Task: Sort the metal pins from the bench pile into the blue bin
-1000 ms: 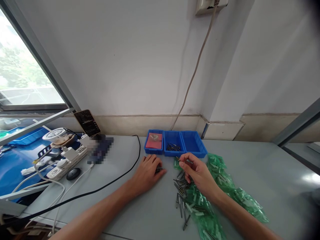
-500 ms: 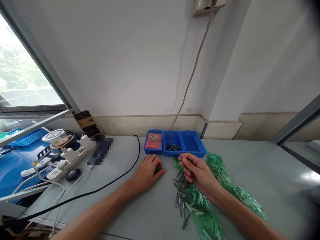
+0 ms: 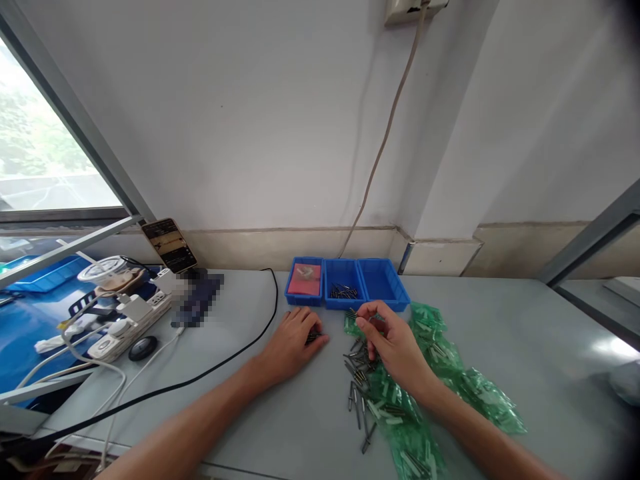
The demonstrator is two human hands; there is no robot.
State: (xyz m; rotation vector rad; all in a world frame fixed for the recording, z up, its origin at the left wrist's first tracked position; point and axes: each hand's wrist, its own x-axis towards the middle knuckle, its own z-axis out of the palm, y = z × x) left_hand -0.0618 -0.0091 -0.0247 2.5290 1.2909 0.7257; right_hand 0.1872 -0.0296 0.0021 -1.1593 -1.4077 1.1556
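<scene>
My left hand (image 3: 293,341) rests on the grey table, fingers curled around several dark metal pins (image 3: 313,337). To its right, my right hand (image 3: 393,343) is raised over the loose pile, thumb and fingertips pinched on a thin metal pin (image 3: 353,314); their exact kind is too small to tell. Beneath and beside the right hand lies the loose pile of metal pins (image 3: 359,377), some with a thicker section. Green plastic bags (image 3: 413,437) holding white pieces and more pins spread under and right of my right forearm.
Behind the hands stand a blue bin with a red card (image 3: 304,285), a middle blue bin (image 3: 343,270) with several pins, and a right blue bin (image 3: 383,277). A black cable (image 3: 220,361) crosses the table at left, near a mouse (image 3: 143,348), power strip (image 3: 107,347) and propped phone (image 3: 170,245).
My right hand has turned slightly and drawn its pin lower, toward the table. The left hand stays in place around its pins. The whole view has shifted a little.
</scene>
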